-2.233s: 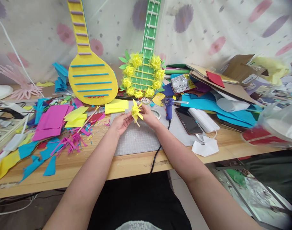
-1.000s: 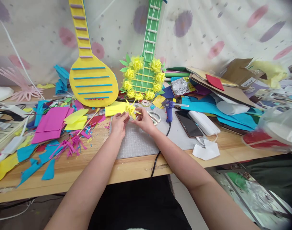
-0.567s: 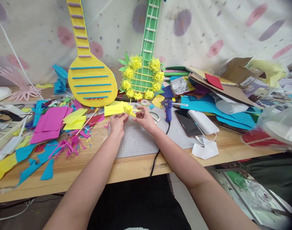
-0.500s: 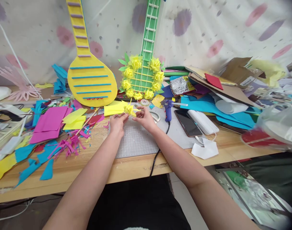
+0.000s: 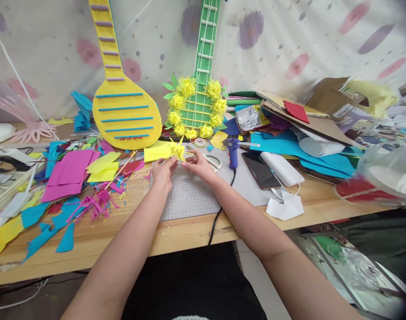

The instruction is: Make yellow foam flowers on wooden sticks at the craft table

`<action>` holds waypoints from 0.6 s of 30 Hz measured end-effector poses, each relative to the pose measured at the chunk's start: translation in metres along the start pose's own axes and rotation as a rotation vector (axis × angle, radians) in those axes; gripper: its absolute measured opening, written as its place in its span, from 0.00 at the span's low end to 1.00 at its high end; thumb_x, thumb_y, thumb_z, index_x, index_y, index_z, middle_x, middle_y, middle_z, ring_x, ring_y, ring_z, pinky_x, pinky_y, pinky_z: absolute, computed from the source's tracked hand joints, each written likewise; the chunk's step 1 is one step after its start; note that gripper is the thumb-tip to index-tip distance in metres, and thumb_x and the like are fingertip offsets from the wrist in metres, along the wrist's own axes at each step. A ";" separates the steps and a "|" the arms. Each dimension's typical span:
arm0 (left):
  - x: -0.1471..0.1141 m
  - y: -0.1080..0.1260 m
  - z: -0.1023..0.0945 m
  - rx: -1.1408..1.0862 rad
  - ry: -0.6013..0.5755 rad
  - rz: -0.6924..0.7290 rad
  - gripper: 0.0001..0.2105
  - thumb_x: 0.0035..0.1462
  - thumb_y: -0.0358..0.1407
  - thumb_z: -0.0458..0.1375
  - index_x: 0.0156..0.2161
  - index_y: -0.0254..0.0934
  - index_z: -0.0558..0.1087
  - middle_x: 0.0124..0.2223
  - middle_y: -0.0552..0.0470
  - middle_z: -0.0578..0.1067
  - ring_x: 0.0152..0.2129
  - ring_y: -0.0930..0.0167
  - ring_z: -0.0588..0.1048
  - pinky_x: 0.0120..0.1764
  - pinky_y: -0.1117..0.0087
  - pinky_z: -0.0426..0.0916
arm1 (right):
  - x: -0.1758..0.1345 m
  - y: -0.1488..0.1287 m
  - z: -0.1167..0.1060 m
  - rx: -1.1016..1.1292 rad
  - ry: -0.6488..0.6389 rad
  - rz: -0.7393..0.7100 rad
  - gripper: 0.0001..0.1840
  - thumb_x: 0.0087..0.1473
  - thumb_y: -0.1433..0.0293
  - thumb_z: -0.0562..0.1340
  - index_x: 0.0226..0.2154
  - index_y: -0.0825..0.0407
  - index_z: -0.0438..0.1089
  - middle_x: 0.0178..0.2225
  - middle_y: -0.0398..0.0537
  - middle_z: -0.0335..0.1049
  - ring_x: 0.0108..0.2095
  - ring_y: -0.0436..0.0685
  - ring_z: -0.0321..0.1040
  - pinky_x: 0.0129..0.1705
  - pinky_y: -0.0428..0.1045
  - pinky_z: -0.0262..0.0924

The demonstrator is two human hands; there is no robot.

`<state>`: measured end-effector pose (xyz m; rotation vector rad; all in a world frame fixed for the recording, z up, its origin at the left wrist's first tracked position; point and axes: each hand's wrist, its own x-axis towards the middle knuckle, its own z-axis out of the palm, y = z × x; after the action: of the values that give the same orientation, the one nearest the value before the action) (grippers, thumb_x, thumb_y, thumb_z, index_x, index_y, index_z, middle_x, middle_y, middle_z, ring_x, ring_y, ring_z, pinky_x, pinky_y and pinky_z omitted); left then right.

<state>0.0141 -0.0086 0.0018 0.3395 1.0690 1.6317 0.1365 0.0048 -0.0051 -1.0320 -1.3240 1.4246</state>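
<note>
Between my hands, above the grey cutting mat [image 5: 186, 200], is a yellow paper flower [image 5: 178, 150] with pointed petals. My left hand [image 5: 163, 172] pinches its lower left side, fingers closed. From the right, my right hand [image 5: 199, 166] has its fingertips closed on the flower's edge. Behind my left hand lies a stack of yellow crepe paper [image 5: 154, 152]. Scissors with white handles [image 5: 213, 162] lie just past my right hand, partly hidden. Behind stands a green paper guitar [image 5: 193, 116] ringed with yellow flowers, beside a yellow paper lute [image 5: 127, 116].
A purple glue gun [image 5: 233, 154] stands on the mat, its black cord running over the table edge. To its right are a phone [image 5: 261, 170] and a white power bank [image 5: 282, 169]. Magenta sheets [image 5: 69, 173] and paper scraps cover the left side; a plastic tub [image 5: 379, 178] sits right.
The flower has turned slightly between my fingers and its petals now point more upward. Both hands stay in nearly the same place; the view has shifted slightly.
</note>
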 end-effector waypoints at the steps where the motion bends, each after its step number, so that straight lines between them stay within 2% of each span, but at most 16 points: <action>1: 0.000 0.000 0.000 -0.005 -0.014 0.001 0.17 0.39 0.22 0.61 0.30 0.37 0.58 0.25 0.54 0.73 0.23 0.75 0.74 0.37 0.70 0.68 | -0.002 -0.002 0.000 0.019 -0.018 0.028 0.29 0.36 0.64 0.67 0.41 0.48 0.55 0.29 0.39 0.65 0.23 0.46 0.63 0.21 0.42 0.53; 5: -0.002 0.000 0.000 0.003 -0.066 -0.016 0.16 0.40 0.21 0.61 0.32 0.37 0.59 0.26 0.53 0.74 0.24 0.74 0.75 0.39 0.69 0.69 | -0.005 -0.006 0.001 0.149 -0.058 0.073 0.29 0.38 0.64 0.66 0.42 0.48 0.54 0.36 0.43 0.67 0.27 0.47 0.67 0.24 0.43 0.60; 10: -0.002 -0.001 0.002 0.007 -0.061 0.000 0.17 0.40 0.20 0.60 0.34 0.36 0.59 0.27 0.52 0.74 0.25 0.74 0.75 0.39 0.69 0.69 | 0.001 -0.001 0.005 0.154 -0.007 -0.016 0.27 0.37 0.69 0.66 0.41 0.48 0.55 0.37 0.42 0.66 0.28 0.47 0.68 0.33 0.47 0.66; 18: -0.002 -0.001 0.004 0.016 -0.017 0.012 0.19 0.38 0.20 0.61 0.34 0.37 0.58 0.27 0.54 0.73 0.24 0.75 0.75 0.39 0.70 0.68 | 0.005 0.003 0.009 0.144 0.024 -0.038 0.28 0.36 0.70 0.65 0.40 0.48 0.53 0.37 0.42 0.64 0.27 0.47 0.67 0.33 0.49 0.67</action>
<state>0.0188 -0.0082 0.0037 0.3700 1.0692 1.6290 0.1268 0.0075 -0.0074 -0.9218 -1.1990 1.4518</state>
